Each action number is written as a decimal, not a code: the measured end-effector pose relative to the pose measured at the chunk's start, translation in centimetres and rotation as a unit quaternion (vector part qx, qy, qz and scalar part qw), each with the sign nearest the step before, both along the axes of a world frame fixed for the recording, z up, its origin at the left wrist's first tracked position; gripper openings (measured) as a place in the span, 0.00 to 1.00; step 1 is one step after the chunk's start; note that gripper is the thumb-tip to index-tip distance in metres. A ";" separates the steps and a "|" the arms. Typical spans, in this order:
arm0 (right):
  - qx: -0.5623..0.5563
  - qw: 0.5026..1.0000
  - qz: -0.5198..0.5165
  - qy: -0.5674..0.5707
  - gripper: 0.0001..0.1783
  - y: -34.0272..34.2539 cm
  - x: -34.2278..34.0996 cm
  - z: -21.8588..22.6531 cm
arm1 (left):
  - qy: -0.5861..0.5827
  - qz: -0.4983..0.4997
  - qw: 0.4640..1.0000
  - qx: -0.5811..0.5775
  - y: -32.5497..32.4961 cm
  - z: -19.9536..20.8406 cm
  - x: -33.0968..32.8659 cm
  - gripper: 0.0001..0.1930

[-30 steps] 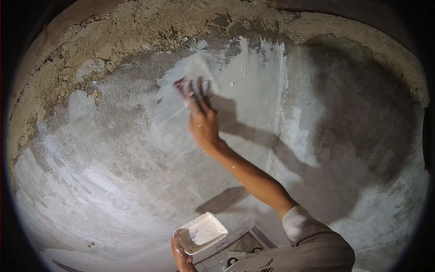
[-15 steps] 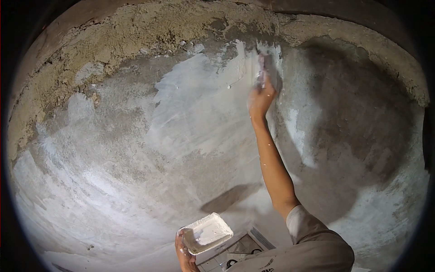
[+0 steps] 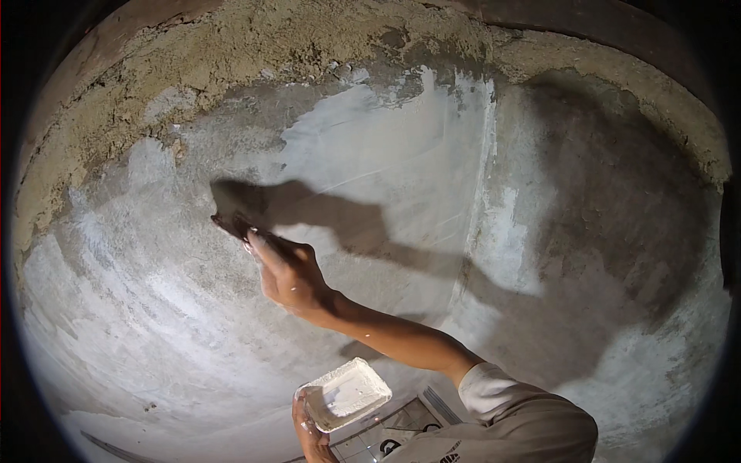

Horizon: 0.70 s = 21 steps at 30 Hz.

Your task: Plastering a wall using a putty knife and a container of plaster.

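Observation:
My right hand (image 3: 292, 279) reaches up and to the left across the wall, its fingers closed round a putty knife (image 3: 231, 226). The blade is seen nearly edge-on and lies in shadow, close to or against the grey wall (image 3: 208, 309); I cannot tell whether it touches. White specks dot the hand and forearm. Low in the middle, my left hand (image 3: 309, 426) grips the left side of a white rectangular tub (image 3: 351, 393). White paste coats the tub's inside and rim. A smooth pale patch of fresh coat (image 3: 401, 147) covers the upper middle of the wall.
Rough sandy plaster (image 3: 154, 92) runs along the top of the wall under a dark band (image 3: 587, 42). A vertical corner line (image 3: 485, 147) with a white streak divides the wall on the right. Below the tub, a tiled floor (image 3: 367, 447) holds some dark round items. Shadows fall widely.
My right hand with the putty knife has swung from the upper corner line down and left to the bare grey wall. The tub in my left hand has barely shifted.

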State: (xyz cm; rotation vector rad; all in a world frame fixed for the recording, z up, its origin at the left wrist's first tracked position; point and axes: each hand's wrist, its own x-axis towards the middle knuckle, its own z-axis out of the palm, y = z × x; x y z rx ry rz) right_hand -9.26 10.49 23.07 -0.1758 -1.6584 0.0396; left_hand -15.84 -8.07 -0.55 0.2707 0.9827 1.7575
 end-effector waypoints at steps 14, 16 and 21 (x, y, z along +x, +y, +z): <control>0.096 0.918 -0.343 0.177 0.26 13.2 18.1 10.1 | 0.023 0.017 1.000 0.004 -2.0 -1.5 -1.9 0.17; 0.021 0.902 -0.421 0.093 0.37 14.1 15.3 8.5 | 0.047 0.011 0.999 0.008 -2.4 -2.1 -2.4 0.20; 0.083 0.946 -0.315 0.000 0.40 8.4 5.9 5.8 | 0.052 0.023 0.998 0.007 -2.2 -0.6 -1.8 0.19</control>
